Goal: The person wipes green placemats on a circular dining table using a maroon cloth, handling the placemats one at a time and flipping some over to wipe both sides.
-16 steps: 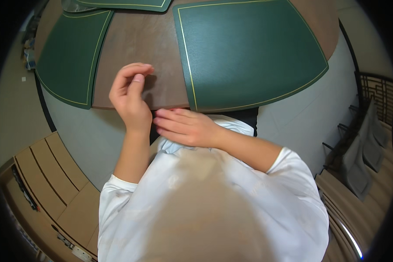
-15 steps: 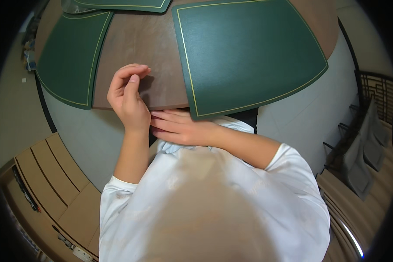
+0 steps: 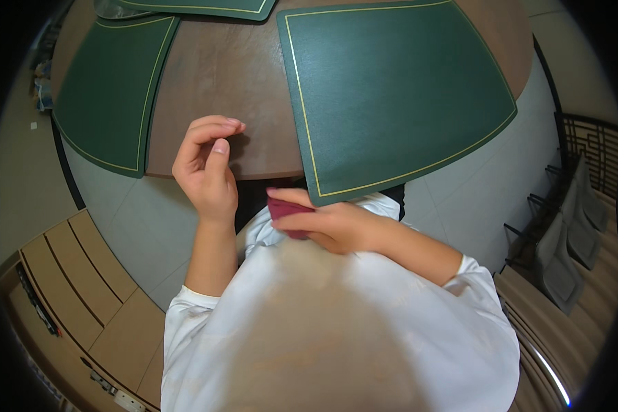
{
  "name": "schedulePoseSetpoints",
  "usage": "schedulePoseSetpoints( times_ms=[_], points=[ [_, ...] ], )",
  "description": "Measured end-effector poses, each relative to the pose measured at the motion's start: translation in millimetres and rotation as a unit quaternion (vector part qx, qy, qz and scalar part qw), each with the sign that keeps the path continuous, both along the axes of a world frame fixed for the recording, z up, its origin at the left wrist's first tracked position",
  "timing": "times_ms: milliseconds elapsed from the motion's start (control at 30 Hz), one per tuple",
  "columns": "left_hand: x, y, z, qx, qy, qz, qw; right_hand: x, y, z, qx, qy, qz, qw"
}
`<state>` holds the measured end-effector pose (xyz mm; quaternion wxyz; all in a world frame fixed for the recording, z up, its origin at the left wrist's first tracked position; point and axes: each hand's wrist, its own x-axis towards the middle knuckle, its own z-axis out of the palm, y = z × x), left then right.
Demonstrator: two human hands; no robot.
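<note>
My right hand (image 3: 347,223) is closed round a small maroon thing (image 3: 290,214), which looks soft, maybe folded cloth. Its kind is not clear, and my fingers cover part of it. This hand is just below the table's near edge, in front of my white shirt, close to the corner of a green placemat (image 3: 405,96). Over the bare wood of the brown table (image 3: 247,82), my left hand (image 3: 209,168) is raised with its fingers loosely curled and the thumb apart from them. Nothing shows between its fingers.
Another green placemat (image 3: 110,96) lies at the left, and a third (image 3: 206,5) at the far edge of view overlaps it. A wooden cabinet (image 3: 82,281) stands low on the left. Grey chairs (image 3: 559,268) are lined up on the right.
My right hand has drawn back to the right from beside my left wrist, and the maroon thing now shows in it. My left hand has shifted slightly nearer to me.
</note>
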<state>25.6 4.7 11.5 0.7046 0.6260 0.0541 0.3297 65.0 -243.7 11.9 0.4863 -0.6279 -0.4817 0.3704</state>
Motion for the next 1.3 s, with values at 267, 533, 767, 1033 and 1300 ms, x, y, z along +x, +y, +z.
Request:
schedulePoseSetpoints(
  times_ms=[267,533,767,1033,1300],
  points=[
    [1,-5,5,0.063,0.032,-0.011,0.997,5,-54,49,0.078,0.190,-0.195,0.959],
    [1,-4,4,0.109,0.034,-0.022,0.993,30,-67,97,0.267,0.394,-0.199,0.857],
    [-6,-6,3,0.126,0.041,-0.003,0.991,79,-62,86,0.391,0.321,-0.194,0.841],
    [1,-21,7,0.239,0.034,0.030,0.970,135,-38,29,0.006,-0.273,-0.377,0.885],
    [6,-23,5,0.305,0.025,0.047,0.951,132,0,35,-0.148,-0.478,-0.352,0.791]
  ],
)
